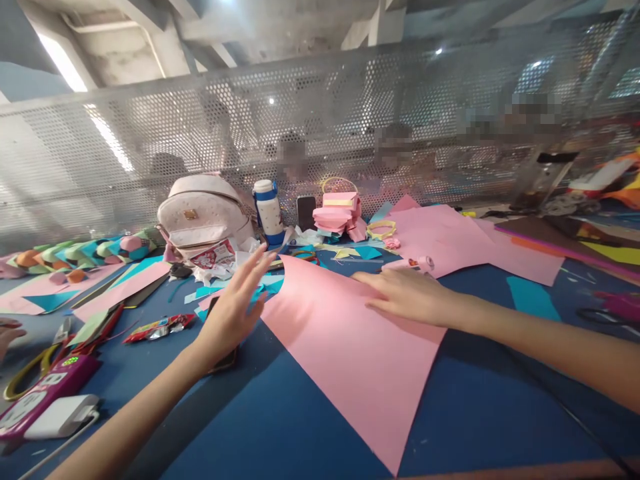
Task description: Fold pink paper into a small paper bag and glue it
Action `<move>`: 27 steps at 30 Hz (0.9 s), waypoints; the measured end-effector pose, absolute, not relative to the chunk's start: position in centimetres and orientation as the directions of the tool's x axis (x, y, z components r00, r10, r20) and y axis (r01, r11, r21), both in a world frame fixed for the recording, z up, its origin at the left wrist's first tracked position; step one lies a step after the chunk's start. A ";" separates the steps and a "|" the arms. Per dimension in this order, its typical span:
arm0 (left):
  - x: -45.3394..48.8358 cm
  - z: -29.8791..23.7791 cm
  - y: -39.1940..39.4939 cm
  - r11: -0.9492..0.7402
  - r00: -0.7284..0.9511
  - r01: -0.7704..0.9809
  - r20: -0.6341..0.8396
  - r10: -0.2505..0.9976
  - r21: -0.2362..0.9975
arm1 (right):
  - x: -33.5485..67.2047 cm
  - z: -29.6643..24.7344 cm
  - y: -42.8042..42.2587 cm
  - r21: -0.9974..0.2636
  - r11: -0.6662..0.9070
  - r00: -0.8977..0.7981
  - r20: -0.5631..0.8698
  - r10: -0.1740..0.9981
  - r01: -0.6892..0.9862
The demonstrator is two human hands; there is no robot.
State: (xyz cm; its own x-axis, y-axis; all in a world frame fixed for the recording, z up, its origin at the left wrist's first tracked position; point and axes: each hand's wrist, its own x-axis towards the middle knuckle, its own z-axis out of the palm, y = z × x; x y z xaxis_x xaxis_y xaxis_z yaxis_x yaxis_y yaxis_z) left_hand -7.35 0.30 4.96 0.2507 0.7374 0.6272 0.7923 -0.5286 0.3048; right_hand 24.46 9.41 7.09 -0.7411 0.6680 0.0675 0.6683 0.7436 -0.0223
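Observation:
A large pink sheet of paper (345, 347) lies on the blue table in front of me, one corner pointing toward the near edge. Its far left part curves up off the tabletop. My left hand (233, 310) is raised beside that curled edge, fingers stretched out and holding nothing; whether it touches the paper I cannot tell. My right hand (403, 295) rests on the far right part of the sheet, its visible fingers extended to the left. Under my left hand, a dark phone-like object (225, 360) is partly hidden.
At the back stand a white backpack (205, 207), a bottle (269, 210) and a stack of folded pink paper (337, 213). More pink sheets (440, 237) lie back right. Left are scissors (45, 363), a purple power strip (50, 393), a snack wrapper (160, 328) and another person's hand (9, 333).

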 end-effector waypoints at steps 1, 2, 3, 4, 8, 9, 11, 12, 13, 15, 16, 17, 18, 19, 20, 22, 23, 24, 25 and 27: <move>-6.7 5.2 0.6 -0.551 0.350 0.814 0.605 0.715 0.181 | 23.9 7.0 9.2 -0.010 0.752 -0.749 0.080 0.658 0.659; -5.9 5.4 1.0 -0.574 0.430 0.815 0.578 0.693 0.082 | 23.4 6.8 9.1 0.003 0.759 -0.756 0.090 0.648 0.651; -5.1 5.5 1.6 -0.598 0.502 0.801 0.526 0.686 0.015 | 22.9 6.6 8.9 0.013 0.765 -0.762 0.099 0.640 0.644; -4.4 5.4 2.2 -0.632 0.562 0.775 0.470 0.681 -0.011 | 22.6 6.4 8.8 0.016 0.768 -0.765 0.108 0.635 0.640; -2.5 4.2 5.0 -0.692 0.606 0.704 0.372 0.703 0.161 | 22.1 5.6 7.7 -0.060 0.796 -0.785 0.138 0.605 0.603; -2.3 3.7 5.7 -0.696 0.606 0.693 0.372 0.703 0.186 | 22.3 5.5 7.4 -0.092 0.807 -0.795 0.140 0.590 0.583; -2.2 3.0 6.7 -0.703 0.604 0.678 0.381 0.700 0.216 | 22.8 5.7 6.7 -0.170 0.822 -0.816 0.119 0.565 0.544; -2.2 2.7 7.0 -0.706 0.604 0.672 0.387 0.697 0.222 | 23.2 5.9 6.3 -0.222 0.819 -0.824 0.094 0.559 0.530; -2.2 2.5 7.3 -0.710 0.602 0.665 0.397 0.693 0.232 | 23.6 6.1 6.0 -0.282 0.807 -0.830 0.061 0.555 0.519; -2.4 2.3 7.4 -0.721 0.591 0.644 0.431 0.682 0.257 | 24.4 6.7 5.6 -0.416 0.766 -0.843 -0.002 0.539 0.490; -2.4 2.3 7.4 -0.727 0.582 0.630 0.456 0.674 0.271 | 24.8 7.0 5.4 -0.486 0.739 -0.850 -0.013 0.527 0.466; -2.5 2.3 7.4 -0.736 0.569 0.614 0.485 0.664 0.286 | 25.1 7.2 5.3 -0.548 0.715 -0.855 -0.004 0.518 0.435; -2.5 2.4 7.3 -0.746 0.557 0.594 0.516 0.651 0.299 | 25.4 7.4 5.2 -0.595 0.699 -0.860 0.024 0.510 0.397; -2.4 2.5 7.3 -0.760 0.549 0.571 0.544 0.635 0.310 | 25.6 7.5 5.1 -0.620 0.698 -0.864 0.065 0.500 0.358; -2.3 2.6 7.3 -0.775 0.546 0.547 0.567 0.617 0.317 | 25.8 7.5 5.0 -0.622 0.714 -0.868 0.107 0.485 0.322; -1.7 2.7 7.4 -0.807 0.557 0.497 0.595 0.579 0.319 | 25.7 7.4 4.9 -0.563 0.786 -0.895 0.170 0.413 0.256; -1.4 2.6 7.5 -0.819 0.560 0.475 0.607 0.563 0.322 | 25.6 7.2 4.9 -0.514 0.829 -0.916 0.185 0.356 0.219; -1.0 2.5 7.7 -0.823 0.550 0.460 0.620 0.560 0.335 | 25.4 7.0 4.9 -0.465 0.867 -0.936 0.188 0.296 0.180; -0.6 2.3 7.9 -0.818 0.528 0.453 0.632 0.567 0.355 | 25.2 6.6 4.9 -0.420 0.896 -0.955 0.180 0.236 0.142; 0.1 1.7 8.3 -0.790 0.473 0.461 0.641 0.604 0.403 | 24.7 5.8 5.1 -0.357 0.931 -0.981 0.142 0.134 0.075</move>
